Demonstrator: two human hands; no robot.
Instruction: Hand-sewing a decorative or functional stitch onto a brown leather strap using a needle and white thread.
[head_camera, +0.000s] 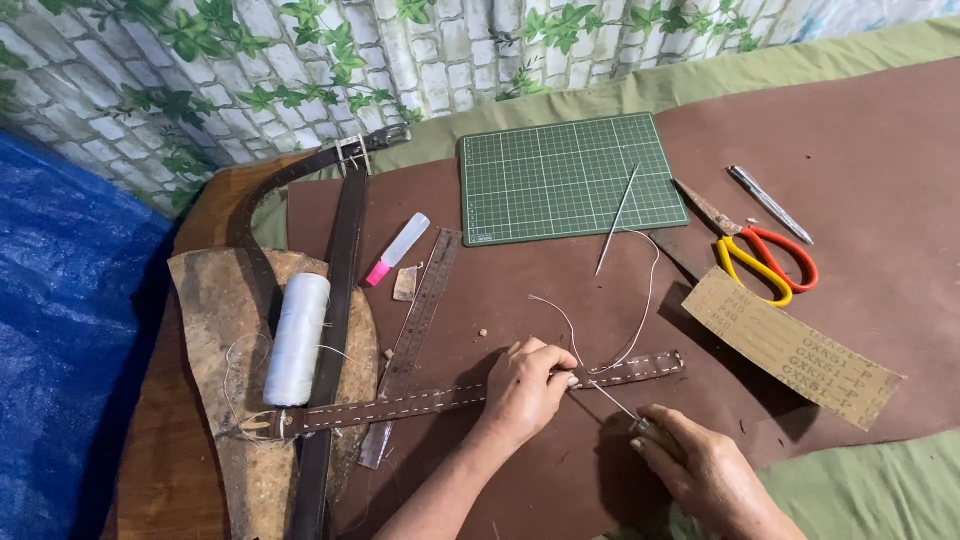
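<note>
A brown leather strap (420, 402) with white stitching lies across a brown leather sheet (850, 150). My left hand (525, 385) presses down on the strap near its right part, fingers closed over it. My right hand (700, 470) grips the handle of a thin metal awl (612, 400), whose tip points at the strap by my left fingers. White thread (640, 310) loops up from the strap.
A green cutting mat (560, 180) with a long needle lies at the back. A metal ruler (420, 320), white thread spool (297, 340), glue bottle (397, 248), dark belt (340, 260), red-and-yellow scissors (765, 258), pen (770, 204) and sandpaper strip (795, 348) surround the work.
</note>
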